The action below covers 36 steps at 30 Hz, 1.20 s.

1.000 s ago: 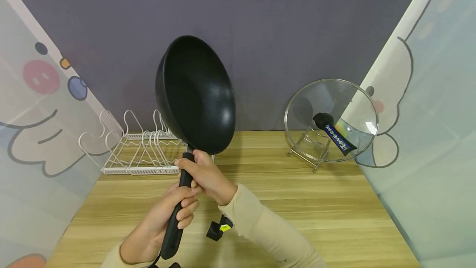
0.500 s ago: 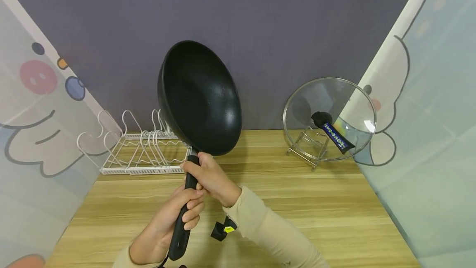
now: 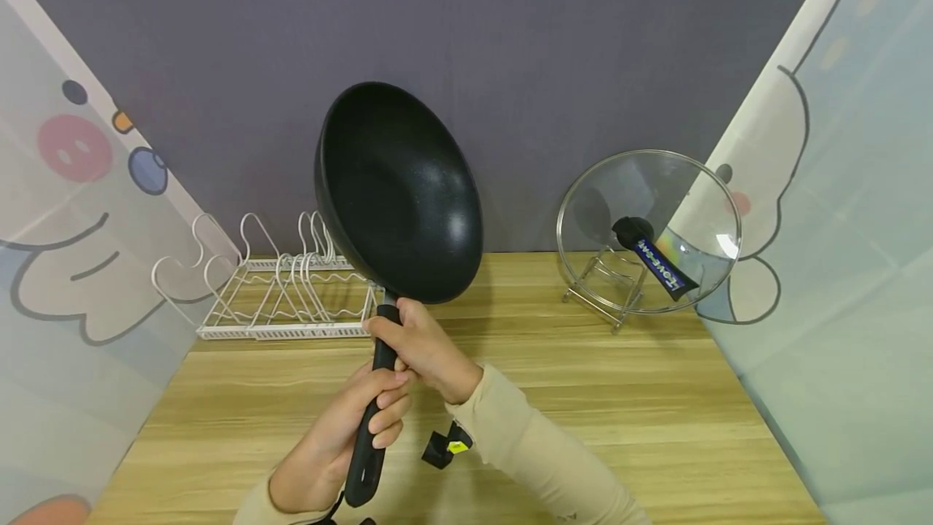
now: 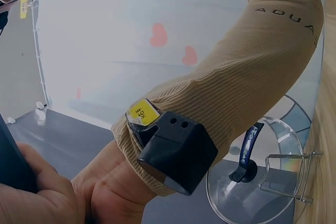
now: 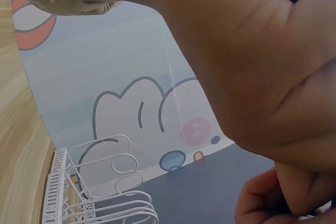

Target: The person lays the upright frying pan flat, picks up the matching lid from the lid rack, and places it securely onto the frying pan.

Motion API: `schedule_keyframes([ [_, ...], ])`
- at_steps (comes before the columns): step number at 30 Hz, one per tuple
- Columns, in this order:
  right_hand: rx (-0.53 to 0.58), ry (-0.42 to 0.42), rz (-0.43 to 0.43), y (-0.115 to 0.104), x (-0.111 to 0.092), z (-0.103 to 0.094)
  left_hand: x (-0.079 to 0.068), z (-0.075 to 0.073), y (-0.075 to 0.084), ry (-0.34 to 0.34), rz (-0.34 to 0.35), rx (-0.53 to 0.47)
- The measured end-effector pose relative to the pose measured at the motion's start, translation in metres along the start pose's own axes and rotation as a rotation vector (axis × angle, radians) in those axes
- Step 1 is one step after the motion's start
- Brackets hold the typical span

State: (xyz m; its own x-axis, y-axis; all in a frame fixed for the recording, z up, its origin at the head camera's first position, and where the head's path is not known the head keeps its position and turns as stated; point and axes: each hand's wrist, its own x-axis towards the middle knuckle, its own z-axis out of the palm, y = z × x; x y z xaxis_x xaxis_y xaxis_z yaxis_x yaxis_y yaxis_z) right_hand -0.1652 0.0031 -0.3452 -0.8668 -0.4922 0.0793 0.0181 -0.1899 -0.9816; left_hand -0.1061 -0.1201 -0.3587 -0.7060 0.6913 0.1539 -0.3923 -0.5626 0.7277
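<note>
A black wok (image 3: 401,193) is held up over the table, tilted so that its hollow side faces me and its long handle (image 3: 368,452) points down toward me. My left hand (image 3: 350,428) grips the handle around its middle. Higher up, close to the pan, my right hand (image 3: 423,343) grips the same handle with the thumb laid across it. The two hands touch each other. In the left wrist view, the right sleeve (image 4: 210,87) fills much of the picture and part of the dark handle (image 4: 16,161) shows at the left edge.
A white wire dish rack (image 3: 284,330) stands at the back left, partly behind the wok. At the back right, a glass lid (image 3: 656,185) with a black handle leans in a small metal stand (image 3: 594,310). Printed panels flank the wooden table (image 3: 619,428); a grey wall stands behind.
The wok and both hands have shifted slightly to the right and a little lower in the head view. Both grips look the same; the rack and lid have stayed put.
</note>
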Motion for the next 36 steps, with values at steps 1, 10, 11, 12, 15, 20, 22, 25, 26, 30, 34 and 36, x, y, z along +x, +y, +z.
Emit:
schedule_keyframes([
  [1, 0.000, -0.002, 0.003, 0.000, 0.000, -0.001, 0.001, 0.000, -0.001, -0.005, 0.002, -0.004],
  [10, -0.055, 0.008, 0.056, 0.000, -0.003, -0.008, 0.007, -0.004, -0.008, -0.048, 0.009, -0.071],
  [11, -0.061, 0.009, 0.062, 0.000, -0.003, -0.009, 0.008, -0.004, -0.009, -0.050, 0.009, -0.080],
  [12, -0.066, 0.011, 0.066, 0.000, -0.003, -0.009, 0.008, -0.005, -0.010, -0.053, 0.007, -0.088],
  [15, -0.067, 0.025, 0.081, 0.000, -0.004, -0.011, 0.010, -0.006, -0.013, -0.059, 0.006, -0.113],
  [20, -0.095, 0.042, 0.089, 0.000, -0.004, -0.013, 0.013, -0.006, -0.016, -0.065, 0.007, -0.141],
  [22, -0.111, 0.046, 0.093, 0.000, -0.004, -0.014, 0.014, -0.006, -0.017, -0.068, 0.006, -0.152],
  [25, -0.118, 0.051, 0.101, 0.001, -0.005, -0.016, 0.016, -0.006, -0.018, -0.073, -0.002, -0.170],
  [26, -0.118, 0.052, 0.106, 0.002, -0.005, -0.016, 0.017, -0.006, -0.019, -0.075, -0.006, -0.177],
  [30, -0.126, 0.068, 0.112, 0.003, -0.006, -0.018, 0.019, -0.007, -0.020, -0.063, -0.039, -0.213],
  [34, -0.136, 0.090, 0.114, 0.005, -0.006, -0.020, 0.022, -0.008, -0.020, -0.056, -0.061, -0.253],
  [36, -0.136, 0.089, 0.119, 0.006, -0.006, -0.021, 0.023, -0.007, -0.021, -0.056, -0.067, -0.269],
])
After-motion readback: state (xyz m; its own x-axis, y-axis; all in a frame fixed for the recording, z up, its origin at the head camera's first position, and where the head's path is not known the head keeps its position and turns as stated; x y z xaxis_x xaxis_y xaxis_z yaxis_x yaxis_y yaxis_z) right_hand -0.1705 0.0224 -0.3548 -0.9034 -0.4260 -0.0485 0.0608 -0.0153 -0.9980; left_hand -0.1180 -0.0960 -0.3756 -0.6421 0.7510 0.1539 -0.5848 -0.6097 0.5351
